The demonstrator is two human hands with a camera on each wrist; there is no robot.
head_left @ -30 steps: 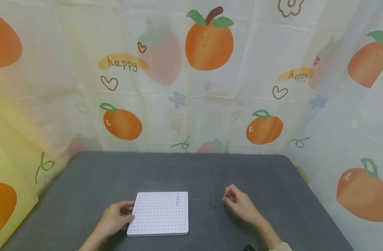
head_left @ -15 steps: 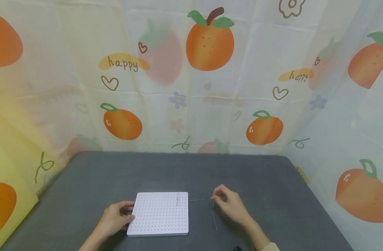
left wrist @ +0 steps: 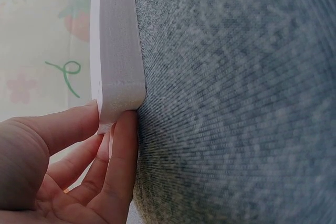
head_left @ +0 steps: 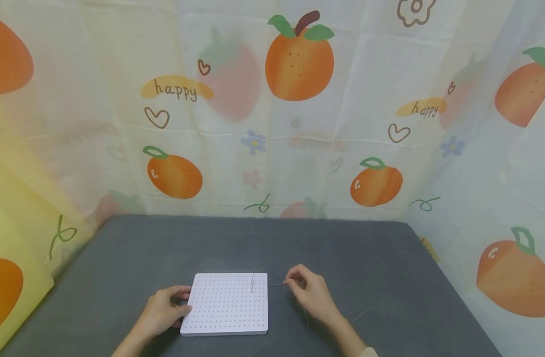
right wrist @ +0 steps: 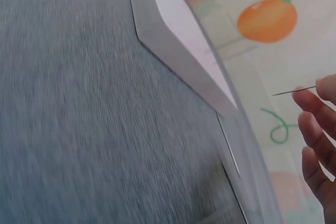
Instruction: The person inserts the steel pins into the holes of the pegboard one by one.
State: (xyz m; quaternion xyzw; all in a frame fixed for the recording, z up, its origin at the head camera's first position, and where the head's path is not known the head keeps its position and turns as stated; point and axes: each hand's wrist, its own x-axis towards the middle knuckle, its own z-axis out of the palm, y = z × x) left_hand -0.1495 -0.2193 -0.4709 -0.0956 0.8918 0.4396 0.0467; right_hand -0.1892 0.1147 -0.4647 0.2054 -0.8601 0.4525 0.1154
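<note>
A white pegboard (head_left: pixel 223 310) with rows of small holes lies flat on the table. Thin metal needles (head_left: pixel 253 283) stand in it near its far right corner. My left hand (head_left: pixel 162 310) grips the board's left edge, thumb on top and fingers against the side and underneath, as the board's side (left wrist: pixel 121 40) shows in the left wrist view. Just right of the board, my right hand (head_left: pixel 311 292) is raised and pinches a needle (right wrist: pixel 291 92) between thumb and index finger. In the right wrist view the other fingers (right wrist: pixel 315 135) are loosely bent.
Loose needles lie on the dark grey table (head_left: pixel 201 243): one needle (head_left: pixel 275 284) beside the board's right edge, one (head_left: pixel 306 318) below my right hand, another (head_left: pixel 360 315) right of the forearm. A fruit-print curtain (head_left: pixel 299 168) hangs behind and beside the table.
My right hand has moved left, across the loose needles, towards the board. A needle right of the forearm has come into clear view. The left hand and the board stay put.
</note>
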